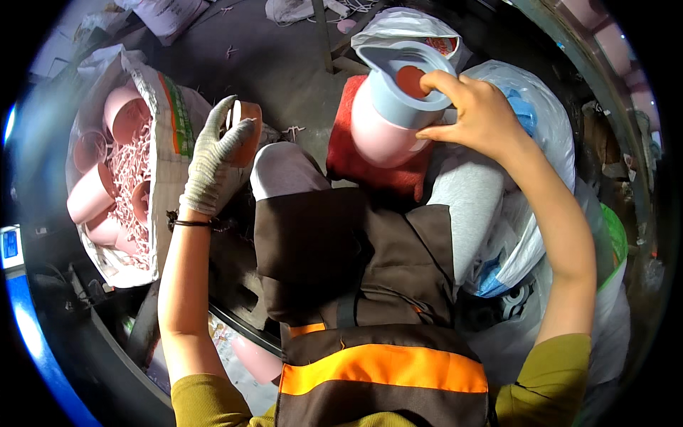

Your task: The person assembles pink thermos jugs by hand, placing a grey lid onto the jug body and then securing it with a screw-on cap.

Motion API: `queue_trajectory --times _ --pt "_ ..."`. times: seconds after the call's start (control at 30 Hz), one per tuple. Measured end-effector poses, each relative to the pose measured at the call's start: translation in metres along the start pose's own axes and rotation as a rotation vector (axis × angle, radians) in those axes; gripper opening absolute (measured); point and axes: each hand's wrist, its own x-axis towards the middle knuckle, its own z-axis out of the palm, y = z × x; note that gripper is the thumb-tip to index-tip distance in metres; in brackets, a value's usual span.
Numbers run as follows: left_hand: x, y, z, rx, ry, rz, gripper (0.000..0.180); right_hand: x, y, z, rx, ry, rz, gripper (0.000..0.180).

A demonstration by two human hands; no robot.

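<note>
1. Right now the right hand (484, 114) grasps a pink jug (384, 124) by its pale blue lid (409, 85). The fingers curl over the lid's rim and the thumb presses its side.
2. Under that grip the jug lies tilted on a red cloth (356, 160) across the person's lap, mouth facing up and away.
3. Meanwhile the gloved left hand (217, 160) is clenched on a small orange piece (249, 132), held up beside the knee. What the piece is I cannot tell.
4. Left of that hand, a sack (167, 121) stands open with pink cups (121, 110) in shredded paper.
5. To do this well, I'd judge the jug should stay braced against the cloth, so the lid work doesn't roll it off the lap.
6. Keeping the thumb low on the lid would likely steady it.
</note>
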Motion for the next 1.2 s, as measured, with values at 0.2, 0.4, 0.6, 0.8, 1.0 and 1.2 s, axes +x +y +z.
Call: queue_trajectory --times 0.2,0.4,0.6,0.8,1.0,1.2 --pt "-0.006 0.031 0.018 -0.172 -0.022 0.138 0.074 -0.006 0.002 -0.004 -0.049 -0.097 0.091 0.061" --pt "0.016 0.159 0.075 0.155 -0.190 0.532 0.074 -0.002 -0.007 -0.021 0.123 -0.335 0.302 0.092" --pt "0.038 0.200 0.101 0.476 -0.201 0.706 0.072 -0.038 -0.016 -0.040 0.197 -0.013 0.388 0.108" --pt "0.040 0.229 0.078 0.213 -0.352 0.658 0.070 -0.087 0.002 -0.004 0.468 0.353 0.446 0.074" --pt "0.002 0.209 0.099 0.642 -0.165 0.782 0.071 -0.117 0.008 0.012 0.687 0.482 0.487 0.058" --pt "0.021 0.140 0.157 0.989 -0.007 0.956 0.069 -0.120 -0.010 0.013 0.658 0.481 0.492 0.051"
